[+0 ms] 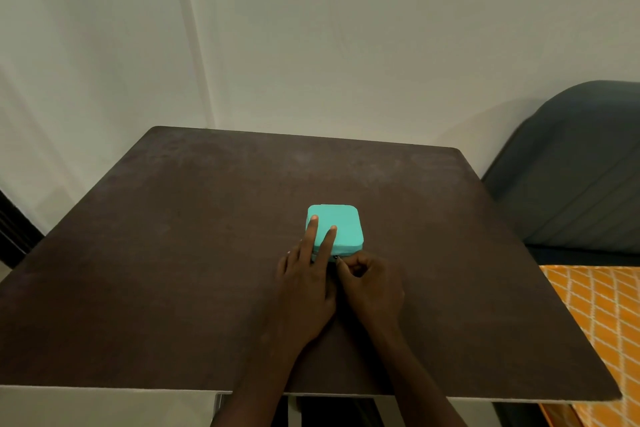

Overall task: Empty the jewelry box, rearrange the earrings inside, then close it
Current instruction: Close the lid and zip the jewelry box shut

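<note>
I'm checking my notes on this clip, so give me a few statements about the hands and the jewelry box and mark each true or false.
1. The turquoise jewelry box is shut. True.
2. Two fingers of the left hand rest on the box lid. True.
3. Earrings lie scattered on the table. False: none are visible on it; only the box and the hands are there.
4. The right hand hovers well above the box. False: it is at the box's near edge, fingers pinched on a small dark zipper pull.
5. The box sits at the table's far left corner. False: it sits near the middle.
</note>
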